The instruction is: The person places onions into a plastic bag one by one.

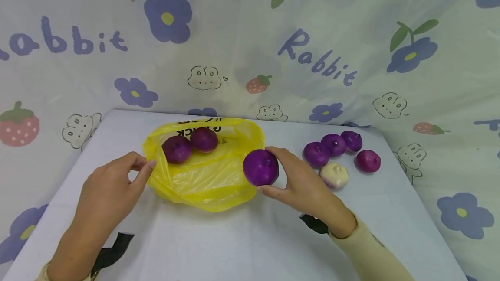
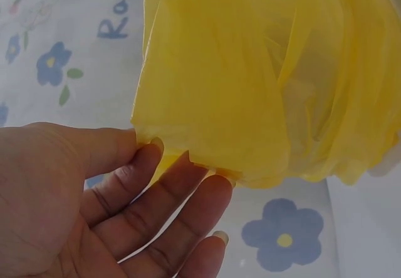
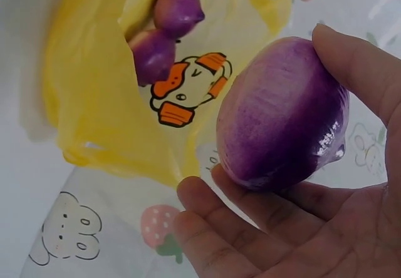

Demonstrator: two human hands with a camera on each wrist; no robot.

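Observation:
A yellow plastic bag point(image 1: 211, 181) lies on the white table with its mouth spread wide. Two purple onions point(image 1: 177, 149) rest inside it, toward the left and back. My left hand point(image 1: 113, 185) pinches the bag's left rim between thumb and fingers; the left wrist view shows the thin yellow film point(image 2: 213, 84) at the fingertips. With thumb and fingers my right hand point(image 1: 300, 181) grips a purple onion point(image 1: 261, 168) at the bag's right edge. In the right wrist view this onion point(image 3: 282, 115) is held up near the bag, whose side carries a printed cartoon figure.
To the right on the table sit several purple onions point(image 1: 334, 145), with a redder one point(image 1: 368, 161) slightly apart. A pale, whitish onion point(image 1: 333, 175) lies in front of them. Behind the table hangs a patterned cloth point(image 1: 234, 47). Dark straps point(image 1: 113, 253) show near both wrists.

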